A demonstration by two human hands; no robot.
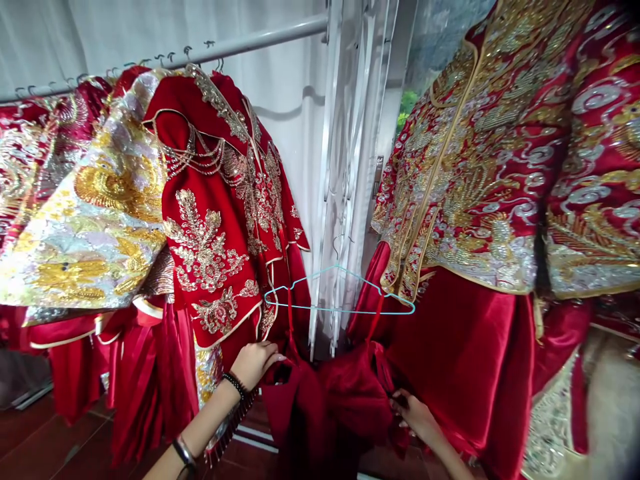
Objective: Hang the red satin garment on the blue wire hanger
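in the head view, the dark red garment (345, 390) is at the lower middle of the frame, a matte, softly folded cloth hanging by two thin red straps (290, 317) from a slim, light blue hanger (340, 311). the hanger has a long, straight lower bar, rounded ends and small notches near its shoulders.

at the upper left, a pale metal rail (260, 45) carries a row of costumes. nearest the middle hangs a red jacket (220, 200), smooth-faced, with raised gold floral embroidery and looped bead strands across its shoulder; beside it is a stiff-looking white and gold garment (115, 193), thick with glittering stitching. the right side is filled by a heavily sequinned jacket (465, 173) with silver swirls and gold piping, above a glossy satin skirt (465, 353) in red. pale curtain (290, 80) falls in soft folds at the top.

the left hand (255, 365), lower middle, is nearly closed, its bent fingers pinching the garment's upper left edge; a black beaded bracelet (235, 383) circles the wrist. the right hand (413, 415), lower right of centre, has its fingers curled in on the garment's right edge, gripping the cloth.
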